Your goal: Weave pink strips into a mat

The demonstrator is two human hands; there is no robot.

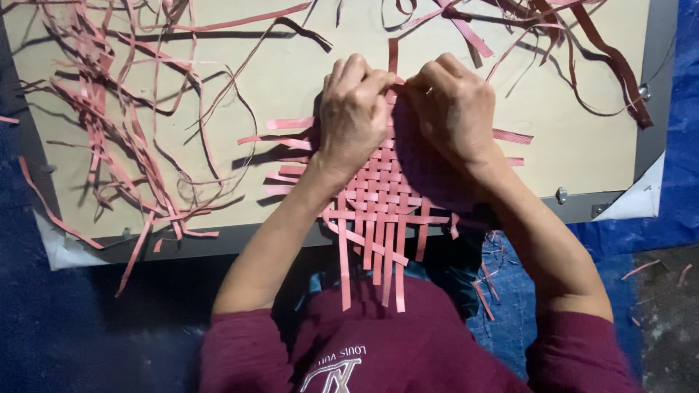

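Mat: the woven pink mat [378,193] lay at the near edge of the board [568,145], about midway along it, part under your hands.
Axis: its long axis ran from the near edge toward the far edge; loose strip ends hung past the near edge over your maroon shirt [393,342], and side ends stuck out left and right.
Left hand: your left hand [353,109] was curled shut, fingertips pinched at the mat's far end.
Right hand: your right hand [453,109] was closed too, thumb and fingers nipped at the same spot, touching the left.
Strip: one upright strip [393,54] rose from between your fingertips toward the far edge; you could not tell which hand held it.
Grip versus mat: both pinches sat at the far end, the weave running back under your wrists.
Scraps: loose strips [109,124] tangled along the left side and far edge.
Floor: blue sheet [677,160] lay right of the board.
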